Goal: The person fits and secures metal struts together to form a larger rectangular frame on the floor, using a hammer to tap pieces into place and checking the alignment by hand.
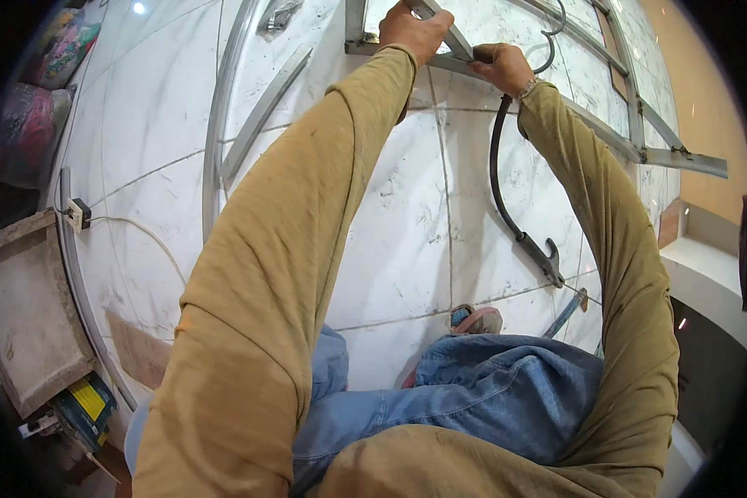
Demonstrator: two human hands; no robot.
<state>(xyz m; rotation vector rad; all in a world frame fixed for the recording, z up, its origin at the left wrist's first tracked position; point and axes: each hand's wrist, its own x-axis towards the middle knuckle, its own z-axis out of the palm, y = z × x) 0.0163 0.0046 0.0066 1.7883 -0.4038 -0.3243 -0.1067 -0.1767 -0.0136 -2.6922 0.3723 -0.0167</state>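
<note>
The left hand (413,31) curls its fingers over a slanted bar of the grey metal frame (639,133) lying on the marble floor (390,241). The right hand (501,68) clenches around the frame's lower bar, just beside a curved black iron scroll (506,207).

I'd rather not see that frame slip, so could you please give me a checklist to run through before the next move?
1. Left hand grips a bar of the metal frame: ok.
2. Right hand closed at the frame's edge, at the top of the black curved tool: ok.
3. Whether the tool's hooked lower end is free of the frame: cannot tell.
4. Loose curved metal strips lying on the marble floor beside the left arm: not ok.
5. Foot in sandal apart from the frame: ok.
</note>
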